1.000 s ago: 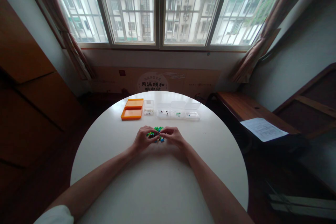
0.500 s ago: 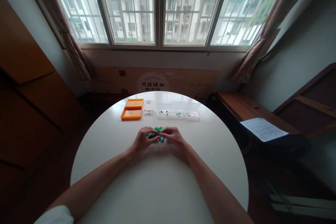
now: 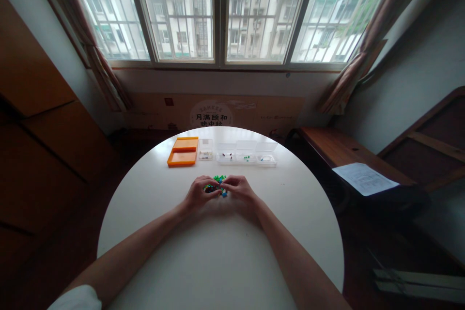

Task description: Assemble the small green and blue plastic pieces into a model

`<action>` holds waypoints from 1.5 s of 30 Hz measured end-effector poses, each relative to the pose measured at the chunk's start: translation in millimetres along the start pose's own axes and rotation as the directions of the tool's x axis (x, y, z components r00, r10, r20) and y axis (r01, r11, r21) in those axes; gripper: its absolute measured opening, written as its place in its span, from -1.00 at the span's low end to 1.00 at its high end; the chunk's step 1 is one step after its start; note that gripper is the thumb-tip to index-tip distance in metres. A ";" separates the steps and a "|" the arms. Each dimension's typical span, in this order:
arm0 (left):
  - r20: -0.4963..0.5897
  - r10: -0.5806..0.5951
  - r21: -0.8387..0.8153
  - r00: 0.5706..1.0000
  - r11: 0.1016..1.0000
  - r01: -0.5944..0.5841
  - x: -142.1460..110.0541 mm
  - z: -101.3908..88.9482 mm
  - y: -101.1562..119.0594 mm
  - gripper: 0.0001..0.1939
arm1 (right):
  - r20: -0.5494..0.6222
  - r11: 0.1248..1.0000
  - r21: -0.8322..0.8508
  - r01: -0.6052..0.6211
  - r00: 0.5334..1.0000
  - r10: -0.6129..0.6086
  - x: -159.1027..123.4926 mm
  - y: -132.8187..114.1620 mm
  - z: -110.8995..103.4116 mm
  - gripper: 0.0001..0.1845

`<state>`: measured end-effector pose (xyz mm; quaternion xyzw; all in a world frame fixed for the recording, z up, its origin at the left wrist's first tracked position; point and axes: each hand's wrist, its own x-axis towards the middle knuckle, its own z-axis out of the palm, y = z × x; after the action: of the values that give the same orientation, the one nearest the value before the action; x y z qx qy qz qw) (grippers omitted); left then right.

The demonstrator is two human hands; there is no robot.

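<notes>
On the table, your curled left hand and right hand flank a colourful pile of pieces, whether pinching any cannot be told, and while the far clear boxes hold a few bits, most seem left in the pile.

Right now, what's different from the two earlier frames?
No clear move: left hand and right hand stay at the pile of small coloured pieces. Any fingertip-level shift or change of hold is too small to tell. Orange tray, clear boxes and paper: as before.
</notes>
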<state>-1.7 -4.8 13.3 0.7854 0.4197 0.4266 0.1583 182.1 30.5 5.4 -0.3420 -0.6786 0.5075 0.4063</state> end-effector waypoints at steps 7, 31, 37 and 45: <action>0.007 0.015 0.004 1.000 1.000 -0.015 0.1 -0.2 0.4 -0.84 | -0.012 1.000 -0.010 0.012 1.000 -0.012 0.2 2.3 -0.2 -0.69; 0.008 0.022 -0.045 1.000 0.999 -0.022 0.0 0.1 3.4 -0.85 | -0.030 0.999 -0.033 0.015 0.999 -0.016 0.0 1.5 -0.7 -0.70; 0.006 0.021 -0.032 1.000 0.999 -0.021 0.2 -0.5 3.9 -0.84 | -0.024 0.999 -0.039 0.016 1.000 -0.017 0.8 1.3 -0.8 -0.67; -0.021 -0.001 -0.011 1.000 1.000 0.001 0.5 -0.2 3.1 -0.84 | -0.018 0.999 -0.049 0.019 1.000 -0.020 0.8 3.2 -0.9 -0.68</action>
<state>0.0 -6.3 15.6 0.7796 0.4195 0.4371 0.1585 182.8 32.4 2.7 -0.3498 -0.6903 0.4835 0.4092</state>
